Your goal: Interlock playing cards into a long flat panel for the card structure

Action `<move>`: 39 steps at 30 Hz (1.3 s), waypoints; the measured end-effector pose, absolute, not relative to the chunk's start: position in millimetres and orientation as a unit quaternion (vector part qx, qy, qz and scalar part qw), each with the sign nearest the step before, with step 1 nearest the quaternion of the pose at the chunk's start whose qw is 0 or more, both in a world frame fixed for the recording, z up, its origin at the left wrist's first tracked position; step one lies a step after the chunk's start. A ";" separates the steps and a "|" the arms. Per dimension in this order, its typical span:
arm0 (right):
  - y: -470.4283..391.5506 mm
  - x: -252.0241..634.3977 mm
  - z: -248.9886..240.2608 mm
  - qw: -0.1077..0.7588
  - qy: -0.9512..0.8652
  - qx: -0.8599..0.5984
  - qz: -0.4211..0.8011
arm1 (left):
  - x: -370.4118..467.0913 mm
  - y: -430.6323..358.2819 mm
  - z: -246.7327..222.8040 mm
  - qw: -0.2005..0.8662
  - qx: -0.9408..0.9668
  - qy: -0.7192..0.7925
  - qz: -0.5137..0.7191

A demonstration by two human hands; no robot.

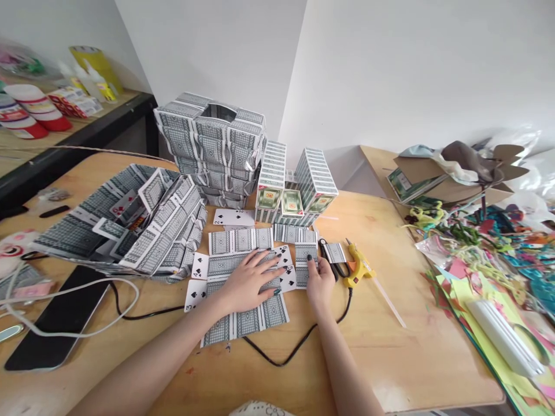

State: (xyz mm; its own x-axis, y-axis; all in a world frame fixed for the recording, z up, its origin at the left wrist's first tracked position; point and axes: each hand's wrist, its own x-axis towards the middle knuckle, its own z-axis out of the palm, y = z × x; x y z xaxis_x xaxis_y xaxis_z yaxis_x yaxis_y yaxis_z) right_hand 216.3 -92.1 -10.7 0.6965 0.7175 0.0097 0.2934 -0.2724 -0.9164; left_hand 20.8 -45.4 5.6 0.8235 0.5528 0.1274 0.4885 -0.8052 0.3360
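Note:
My left hand (pixel 247 283) lies flat, fingers spread, on a panel of joined playing cards (pixel 223 266) with patterned grey backs. Spade cards (pixel 198 267) stick out face up at the panel's sides. My right hand (pixel 321 284) is closed at the edge of a narrow strip of playing cards (pixel 302 270), thumb on top and the other fingers curled. Beyond it lie black-handled scissors (pixel 341 269), partly under a loose card (pixel 335 253). A yellow glue gun (pixel 359 267) rests to their right, a clear glue stick near it.
A tall card-covered box (pixel 212 141) and stacked card packs (pixel 272 179) stand at the back. A card-built tray (pixel 87 222) holding loose cards is at left, above a black phone (pixel 56 323). A black cord (pixel 284 363) crosses the front. Craft scraps (pixel 481 306) crowd the right.

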 end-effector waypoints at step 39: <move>-93.9 222.5 -11.6 0.456 -0.379 -0.753 0.285 | 18.8 -47.0 9.4 0.156 0.940 0.280 0.118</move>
State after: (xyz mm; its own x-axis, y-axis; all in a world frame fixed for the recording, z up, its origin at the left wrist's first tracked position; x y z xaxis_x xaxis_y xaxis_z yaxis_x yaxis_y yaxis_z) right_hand 222.5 -93.9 -11.6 0.5500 0.8311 -0.0827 0.3110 -0.2957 -0.9032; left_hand 18.8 -47.0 9.4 0.8154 0.5632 0.1339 0.4896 -0.7943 0.3597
